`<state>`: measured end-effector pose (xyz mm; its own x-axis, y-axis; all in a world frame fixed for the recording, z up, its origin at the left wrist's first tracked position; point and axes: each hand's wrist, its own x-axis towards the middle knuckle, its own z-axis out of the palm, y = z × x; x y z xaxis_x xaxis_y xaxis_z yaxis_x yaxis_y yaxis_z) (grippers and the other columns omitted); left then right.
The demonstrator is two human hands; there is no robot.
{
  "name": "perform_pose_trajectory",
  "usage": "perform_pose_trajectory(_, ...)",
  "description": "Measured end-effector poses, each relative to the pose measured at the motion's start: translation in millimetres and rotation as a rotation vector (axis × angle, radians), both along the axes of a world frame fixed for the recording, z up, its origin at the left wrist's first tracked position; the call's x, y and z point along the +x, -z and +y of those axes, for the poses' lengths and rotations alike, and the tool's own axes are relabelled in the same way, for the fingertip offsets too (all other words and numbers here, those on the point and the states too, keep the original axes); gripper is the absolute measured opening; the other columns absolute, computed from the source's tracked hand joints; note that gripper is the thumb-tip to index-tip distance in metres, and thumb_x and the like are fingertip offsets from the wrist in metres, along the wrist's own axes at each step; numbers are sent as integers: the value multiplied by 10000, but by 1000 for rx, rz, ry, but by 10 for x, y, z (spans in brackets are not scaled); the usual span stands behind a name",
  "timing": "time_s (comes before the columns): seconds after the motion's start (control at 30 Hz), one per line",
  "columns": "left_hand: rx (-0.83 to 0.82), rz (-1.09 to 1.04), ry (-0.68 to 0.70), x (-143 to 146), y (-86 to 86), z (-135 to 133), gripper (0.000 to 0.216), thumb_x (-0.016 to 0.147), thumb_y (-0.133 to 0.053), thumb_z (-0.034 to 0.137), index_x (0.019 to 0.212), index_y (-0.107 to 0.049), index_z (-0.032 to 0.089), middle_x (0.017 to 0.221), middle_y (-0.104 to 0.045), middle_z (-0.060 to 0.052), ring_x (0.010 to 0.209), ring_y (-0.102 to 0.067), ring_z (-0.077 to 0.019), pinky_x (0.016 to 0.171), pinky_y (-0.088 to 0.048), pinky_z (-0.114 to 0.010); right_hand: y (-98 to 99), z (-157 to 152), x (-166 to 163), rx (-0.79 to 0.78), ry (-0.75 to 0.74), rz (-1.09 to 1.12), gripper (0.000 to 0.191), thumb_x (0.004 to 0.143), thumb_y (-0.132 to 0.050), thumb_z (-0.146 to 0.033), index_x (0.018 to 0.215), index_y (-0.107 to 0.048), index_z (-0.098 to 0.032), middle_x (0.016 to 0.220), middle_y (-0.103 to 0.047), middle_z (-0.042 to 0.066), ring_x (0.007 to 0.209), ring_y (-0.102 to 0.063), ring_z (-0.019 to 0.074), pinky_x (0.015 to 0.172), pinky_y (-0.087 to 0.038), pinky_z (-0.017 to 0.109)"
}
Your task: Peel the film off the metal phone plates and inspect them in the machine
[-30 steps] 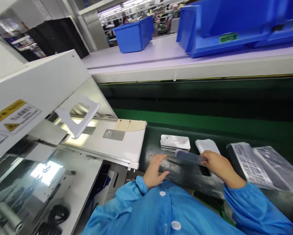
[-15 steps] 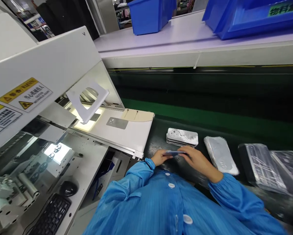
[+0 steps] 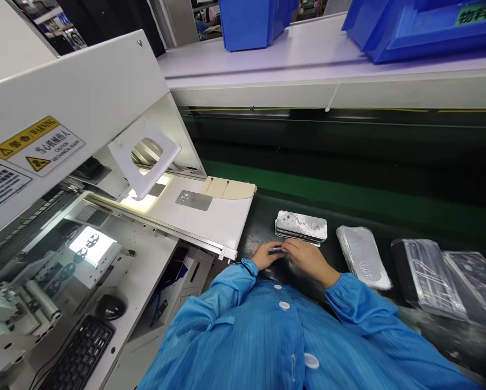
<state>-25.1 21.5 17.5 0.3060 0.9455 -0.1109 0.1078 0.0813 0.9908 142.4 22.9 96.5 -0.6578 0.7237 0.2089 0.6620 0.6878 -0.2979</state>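
Both hands have drawn in closer to each other and nearer the body than a second ago, when the left one lay flat on the belt and the right alone carried the piece. The left hand (image 3: 264,255) and the right hand (image 3: 308,260) meet over the near edge of the dark conveyor belt (image 3: 348,216), and each pinches one end of a thin dark strip (image 3: 276,250) that shows almost edge-on between the fingertips; what the strip is made of is too small to tell. It hangs just above the belt, right in front of a low stack of silvery plates (image 3: 301,226) with small holes at one end, close to it, though I cannot tell whether it touches. To the right of the stack lies a film-wrapped bundle (image 3: 362,254), tilted on the belt, and further right two dark wrapped trays (image 3: 424,276) side by side. Blue sleeves (image 3: 360,314) cover both forearms to the wrist. On the left stands a white machine with a yellow warning label (image 3: 35,145), and its pale outfeed tray (image 3: 222,222) reaches to the belt's edge and bears one grey plate (image 3: 193,200). A white bracket (image 3: 143,157) with a round hole tilts above the tray. Below sit a black keyboard (image 3: 78,355) and a mouse (image 3: 110,307). Across the belt, blue bins (image 3: 247,21) stand on a pale shelf.
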Motion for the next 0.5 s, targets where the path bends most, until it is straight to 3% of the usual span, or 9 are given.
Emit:
perform_pose_trajectory(0.27,-21,15,-10,6,53,8,211,731,-632,100,925,-710,125,949,-721,-87,904,-646,-213,923,-474,-396,-58,90,-3,-165,65,28,271,923,-400,-224,861,-662,-199,848,-660,64,765,-636,183,667,-505,291)
perform_pose_trajectory(0.5,5,-41,18,-19,-56,-21,368,661,-726,102,1025,-684,140,1046,-696,-96,1010,-627,-220,997,-433,-401,-18,-14,82,126,-7,42,364,910,-328,-172,933,-691,-196,872,-678,95,758,-607,195,662,-503,329)
